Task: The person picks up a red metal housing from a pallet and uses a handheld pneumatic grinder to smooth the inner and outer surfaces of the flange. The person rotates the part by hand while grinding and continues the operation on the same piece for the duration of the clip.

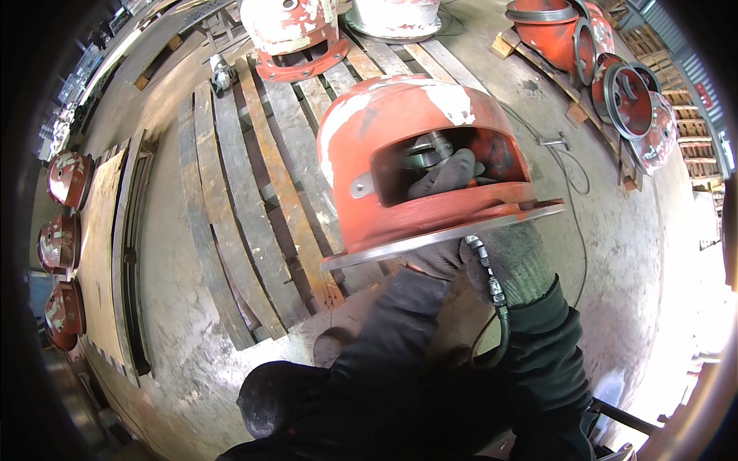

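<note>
A red dome-shaped metal housing (419,88) with white patches stands in front of me, its bare metal flange (453,242) tilted toward me. My left hand (436,261) and my right hand (519,257), both in grey gloves, reach under the flange into the housing. Through the side opening, grey gloved fingers are seen closed around an air tool (423,154) with a round metal head, its edges blurred. A hose fitting (484,265) runs out from under the flange beside my right glove. My left fingers are hidden, and whose fingers show in the opening is hard to tell.
The housing stands over a slatted wooden pallet (254,192). Behind it are another red-and-white housing (296,46) and a white one (396,19). A small tool (221,74) lies at the pallet's far left. Red castings (626,100) rest at right; a hose (576,165) crosses the floor.
</note>
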The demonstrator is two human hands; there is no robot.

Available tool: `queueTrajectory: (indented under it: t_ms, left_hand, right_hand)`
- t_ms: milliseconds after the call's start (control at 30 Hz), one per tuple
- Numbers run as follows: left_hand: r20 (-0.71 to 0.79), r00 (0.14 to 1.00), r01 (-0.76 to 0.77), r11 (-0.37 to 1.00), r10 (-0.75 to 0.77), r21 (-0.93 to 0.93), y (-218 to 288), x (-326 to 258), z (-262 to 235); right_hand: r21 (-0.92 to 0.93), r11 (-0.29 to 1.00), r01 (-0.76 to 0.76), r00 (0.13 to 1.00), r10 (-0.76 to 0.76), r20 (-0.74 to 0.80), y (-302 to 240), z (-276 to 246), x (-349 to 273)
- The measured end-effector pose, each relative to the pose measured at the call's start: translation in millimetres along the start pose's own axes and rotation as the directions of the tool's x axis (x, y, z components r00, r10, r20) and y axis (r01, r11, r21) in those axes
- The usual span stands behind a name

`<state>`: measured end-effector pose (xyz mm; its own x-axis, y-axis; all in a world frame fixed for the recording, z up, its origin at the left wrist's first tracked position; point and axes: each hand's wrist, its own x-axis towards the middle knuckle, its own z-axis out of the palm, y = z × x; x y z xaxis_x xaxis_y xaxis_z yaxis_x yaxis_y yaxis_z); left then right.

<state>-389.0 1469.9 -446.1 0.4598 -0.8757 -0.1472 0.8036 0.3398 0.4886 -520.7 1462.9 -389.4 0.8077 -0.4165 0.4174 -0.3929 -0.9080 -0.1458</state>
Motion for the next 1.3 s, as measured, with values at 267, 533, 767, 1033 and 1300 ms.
queueTrajectory:
  t_ms: [267,533,767,1033,1300]
  left_hand:
    - [0.207,0.974,-0.121,0.981,0.088,0.154,-19.3,10.6,-30.5]
    - [0.305,0.918,-0.363,0.845,0.252,0.392,-21.1,6.4,-34.8]
    - [0.27,0.949,-0.212,0.963,0.162,0.168,-20.1,-2.3,-31.3]
    - [0.259,0.937,-0.331,0.83,0.234,0.449,-15.4,20.2,-57.2]
    - [0.179,0.966,-0.194,0.981,0.187,0.027,-16.2,8.5,-42.0]
  right_hand:
    - [0.055,0.997,-0.045,0.996,0.041,0.074,0.1,-7.4,6.7]
    - [0.131,0.991,0.007,1.0,-0.003,-0.029,0.6,-8.1,7.2]
    - [0.185,0.982,-0.043,0.999,0.04,0.018,7.0,-0.8,0.9]
    - [0.127,0.99,0.061,0.998,-0.058,-0.026,1.6,18.6,8.3]
    - [0.068,0.996,0.05,0.999,-0.05,0.007,-0.3,11.5,-1.0]
